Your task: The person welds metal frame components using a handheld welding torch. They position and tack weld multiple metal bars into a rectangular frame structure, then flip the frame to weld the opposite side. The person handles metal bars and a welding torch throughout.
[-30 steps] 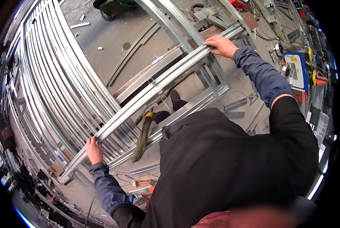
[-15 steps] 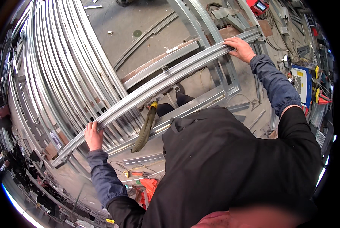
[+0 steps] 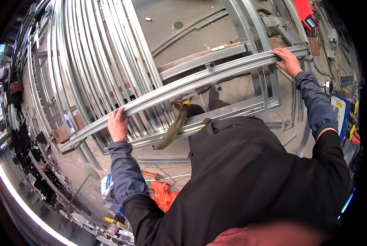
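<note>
A long silvery metal profile (image 3: pixel 200 76) with lengthwise grooves runs slantwise in front of me, from lower left to upper right. My left hand (image 3: pixel 117 126) grips it toward its left end, fingers over the top edge. Near its right end my right hand (image 3: pixel 288 62) has its fingers laid over the far edge, closed on it. The profile lies across a frame of metal rails (image 3: pixel 232 111) and over a row of similar long profiles (image 3: pixel 97 53). Parts of both thumbs are hidden.
An olive sleeve-like wrap with a yellow end (image 3: pixel 173 129) hangs by the frame's near rail. Orange cloth (image 3: pixel 163 196) and cables lie on the floor at lower left. At right are a red machine with a screen (image 3: pixel 305 15) and a blue-and-white unit (image 3: pixel 339 112).
The view has turned and shifted, so the profile and both hands sit farther right in the picture, and the profile looks less steep. Both hands keep their hold on it.
</note>
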A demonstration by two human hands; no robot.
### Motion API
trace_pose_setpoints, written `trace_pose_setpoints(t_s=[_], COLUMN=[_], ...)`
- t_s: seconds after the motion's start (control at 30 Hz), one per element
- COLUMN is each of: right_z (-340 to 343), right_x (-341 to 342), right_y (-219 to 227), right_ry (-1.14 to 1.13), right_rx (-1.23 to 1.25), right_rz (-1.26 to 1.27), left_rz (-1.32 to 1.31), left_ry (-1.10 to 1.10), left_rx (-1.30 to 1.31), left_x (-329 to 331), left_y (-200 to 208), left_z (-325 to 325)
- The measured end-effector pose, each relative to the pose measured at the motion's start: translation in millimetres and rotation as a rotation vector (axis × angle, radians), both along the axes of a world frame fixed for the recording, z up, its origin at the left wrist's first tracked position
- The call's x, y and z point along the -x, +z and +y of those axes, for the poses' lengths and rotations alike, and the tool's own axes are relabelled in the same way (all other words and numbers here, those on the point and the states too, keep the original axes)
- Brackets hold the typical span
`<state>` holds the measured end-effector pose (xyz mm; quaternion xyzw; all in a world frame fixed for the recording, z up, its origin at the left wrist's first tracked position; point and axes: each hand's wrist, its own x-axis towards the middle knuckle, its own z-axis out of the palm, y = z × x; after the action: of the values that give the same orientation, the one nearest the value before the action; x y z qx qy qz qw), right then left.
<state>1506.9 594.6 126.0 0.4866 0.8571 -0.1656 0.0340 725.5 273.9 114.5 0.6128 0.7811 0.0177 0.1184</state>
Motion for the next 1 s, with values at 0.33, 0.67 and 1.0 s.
trace_pose_setpoints(t_s=[0.33, 0.67, 1.0], right_z=[5.6, -88.7, -202.6], right_x=[-3.0, 30.4, 147.0], right_y=[-10.1, -32.4, 4.9], right_ry=[-0.006, -0.068, 0.042], right_rx=[-0.008, -0.321, 0.133], right_rz=[0.03, 0.274, 0.569], left_rz=[0.159, -0.097, -0.247], left_ry=[0.049, 0.081, 0.117], left_rx=[-0.019, 0.162, 0.561], left_x=[-13.7, -239.1, -225.4], left_y=[-1.5, -31.0, -61.4], left_z=[-3.3, -50.1, -9.3])
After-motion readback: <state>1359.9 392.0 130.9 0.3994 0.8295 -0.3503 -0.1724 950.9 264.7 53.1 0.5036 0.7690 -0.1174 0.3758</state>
